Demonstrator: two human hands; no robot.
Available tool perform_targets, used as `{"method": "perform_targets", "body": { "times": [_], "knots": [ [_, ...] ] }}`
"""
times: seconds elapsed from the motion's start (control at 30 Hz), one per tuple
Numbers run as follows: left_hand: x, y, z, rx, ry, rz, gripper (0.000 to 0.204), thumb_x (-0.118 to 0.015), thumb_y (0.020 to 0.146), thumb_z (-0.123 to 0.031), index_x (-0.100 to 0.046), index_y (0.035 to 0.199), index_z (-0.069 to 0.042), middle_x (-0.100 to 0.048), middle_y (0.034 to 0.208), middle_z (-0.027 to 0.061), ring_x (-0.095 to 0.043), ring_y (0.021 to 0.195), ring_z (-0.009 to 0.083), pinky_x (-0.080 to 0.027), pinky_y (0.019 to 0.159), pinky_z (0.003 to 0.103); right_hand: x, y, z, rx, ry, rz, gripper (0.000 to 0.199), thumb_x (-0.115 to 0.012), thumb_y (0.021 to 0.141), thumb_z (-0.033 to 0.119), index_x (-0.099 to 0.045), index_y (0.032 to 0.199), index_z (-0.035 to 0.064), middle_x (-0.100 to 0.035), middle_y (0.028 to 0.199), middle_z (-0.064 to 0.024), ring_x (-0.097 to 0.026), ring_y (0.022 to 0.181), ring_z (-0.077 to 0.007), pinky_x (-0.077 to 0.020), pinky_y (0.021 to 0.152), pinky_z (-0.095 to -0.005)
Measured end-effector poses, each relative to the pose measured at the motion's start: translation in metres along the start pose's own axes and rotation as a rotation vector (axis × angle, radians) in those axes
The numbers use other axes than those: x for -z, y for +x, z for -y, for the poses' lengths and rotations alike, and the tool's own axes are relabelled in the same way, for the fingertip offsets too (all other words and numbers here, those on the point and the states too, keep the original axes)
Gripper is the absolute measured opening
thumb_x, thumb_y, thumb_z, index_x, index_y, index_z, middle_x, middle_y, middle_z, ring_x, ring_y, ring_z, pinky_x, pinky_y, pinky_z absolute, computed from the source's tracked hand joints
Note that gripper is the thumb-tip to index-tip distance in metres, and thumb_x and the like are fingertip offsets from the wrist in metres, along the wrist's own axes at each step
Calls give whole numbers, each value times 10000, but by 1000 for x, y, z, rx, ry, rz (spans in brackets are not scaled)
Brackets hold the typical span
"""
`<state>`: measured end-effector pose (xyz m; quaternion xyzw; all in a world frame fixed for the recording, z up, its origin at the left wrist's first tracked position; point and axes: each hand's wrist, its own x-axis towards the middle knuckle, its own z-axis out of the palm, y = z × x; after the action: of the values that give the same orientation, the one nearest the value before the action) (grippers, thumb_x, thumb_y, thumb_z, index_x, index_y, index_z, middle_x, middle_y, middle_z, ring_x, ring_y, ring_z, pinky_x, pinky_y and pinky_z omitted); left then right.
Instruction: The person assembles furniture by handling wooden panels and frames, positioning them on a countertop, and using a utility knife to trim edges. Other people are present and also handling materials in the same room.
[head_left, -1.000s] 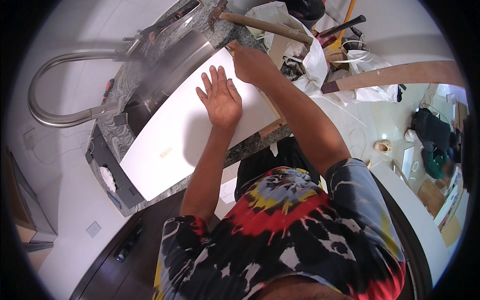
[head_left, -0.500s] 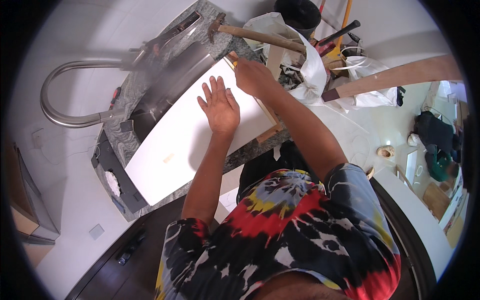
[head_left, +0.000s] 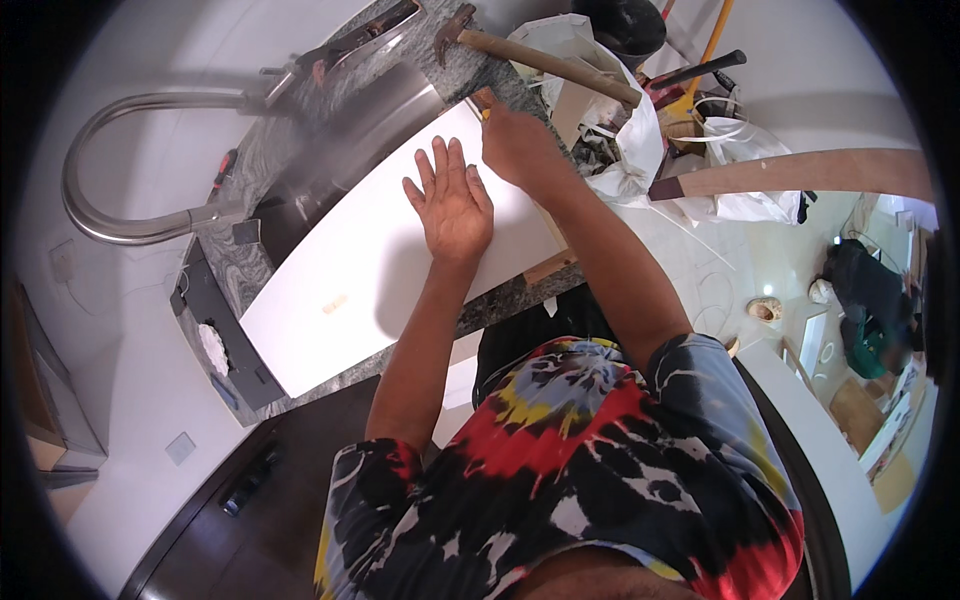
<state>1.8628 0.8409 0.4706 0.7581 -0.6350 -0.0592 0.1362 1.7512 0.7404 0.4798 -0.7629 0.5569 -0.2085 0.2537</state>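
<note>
A white panel (head_left: 330, 270) lies slantwise across a grey stone countertop, partly over a sink (head_left: 385, 115). My left hand (head_left: 455, 215) rests flat on its surface, fingers stretched out and a little apart. At the panel's far right corner my right hand (head_left: 520, 150) is closed around something small. A bit of yellow shows by its fingers, but what it holds is mostly hidden. Just beyond those fingers a brown wooden end (head_left: 484, 97) sticks out at the corner. More wood (head_left: 550, 267) shows along the panel's right edge.
A claw hammer (head_left: 540, 62) reaches from the counter over a white sack (head_left: 640, 130) of debris. Left are a curved steel tube (head_left: 150, 105), a red-and-black hand tool (head_left: 224, 172) and a dark grey piece (head_left: 225, 325). A plank (head_left: 800, 172) juts in at right; another person (head_left: 870, 290) is beyond.
The whole view has shifted slightly, with the counter's things sitting a little differently in the picture. Both hands keep about the same places on the panel.
</note>
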Motion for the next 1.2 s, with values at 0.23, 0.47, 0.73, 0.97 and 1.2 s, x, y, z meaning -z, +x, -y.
{"method": "perform_targets", "body": {
  "times": [0.23,0.47,0.73,0.97,1.2],
  "knots": [
    [-2,1,1,-3,10,-13,520,-353,1077,-326,-427,1530,-82,-355,1626,143,-228,1533,386,-94,1223,600,6,3,-5,80,47,127,228,-525,925,130,-612,1002,-67,-699,893,-285,-697,875,-439,-550,806,-520],
    [1,2,-1,3,5,24,540,-343,1070,-321,-410,1538,-60,-332,1635,152,-209,1535,397,-67,1220,614,19,3,12,-20,-51,162,204,-596,872,139,-687,947,-28,-728,866,-221,-740,843,-358,-596,749,-451],
    [-1,3,-1,-10,42,-25,516,-366,1068,-321,-446,1516,-79,-375,1609,167,-262,1517,399,-123,1212,620,38,-28,7,-44,-56,223,188,-579,890,132,-691,920,-17,-729,863,-218,-740,831,-365,-598,715,-464],
    [0,2,-2,-28,44,-56,510,-382,1061,-298,-448,1514,-73,-405,1587,184,-287,1501,424,-164,1198,641,80,-147,-8,-186,-77,480,168,-520,942,108,-521,1031,-34,-703,836,-246,-707,847,-441,-552,763,-543],
    [-1,5,-3,-11,77,-36,507,-386,1060,-295,-448,1515,-79,-375,1606,170,-287,1501,420,-176,1199,638,85,-189,-6,-241,-53,410,170,-561,883,17,-529,1040,-40,-711,827,-249,-721,806,-429,-572,702,-518]
  ]
}}
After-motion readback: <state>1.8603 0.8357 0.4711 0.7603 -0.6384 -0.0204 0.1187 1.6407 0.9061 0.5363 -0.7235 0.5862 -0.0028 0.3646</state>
